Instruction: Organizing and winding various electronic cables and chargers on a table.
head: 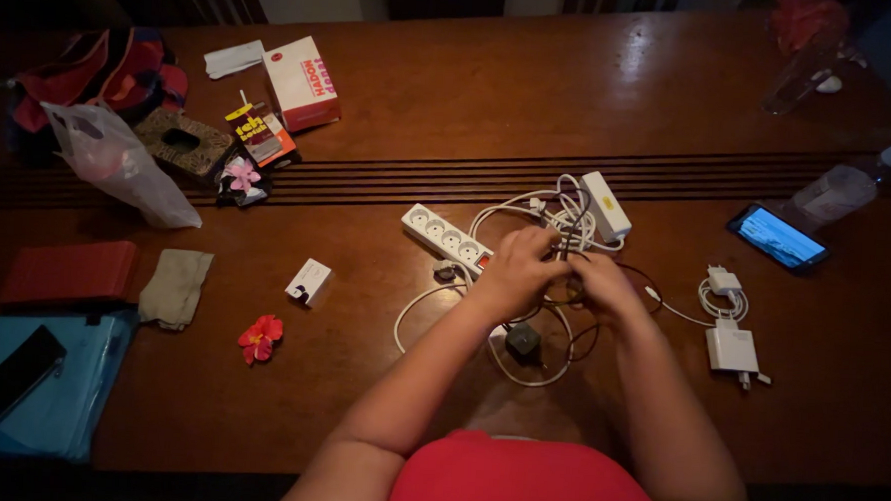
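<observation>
1. Head view, centre of frame: the left hand (517, 272) and right hand (598, 282) meet over a tangle of cables (567, 226), fingers curled closed around the cords.
2. Just upper left of the hands: a white power strip (444, 234) lying on the wooden table (472, 111), touching the left hand.
3. Upper right of the tangle: a white adapter block (606, 204).
4. Below the hands: a small dark plug (524, 341) inside a cable loop.
5. Right of centre: a white charger (732, 346) with coiled cord; farther right, a lit phone (778, 236).
6. Lower left: a red flower (260, 338).
</observation>
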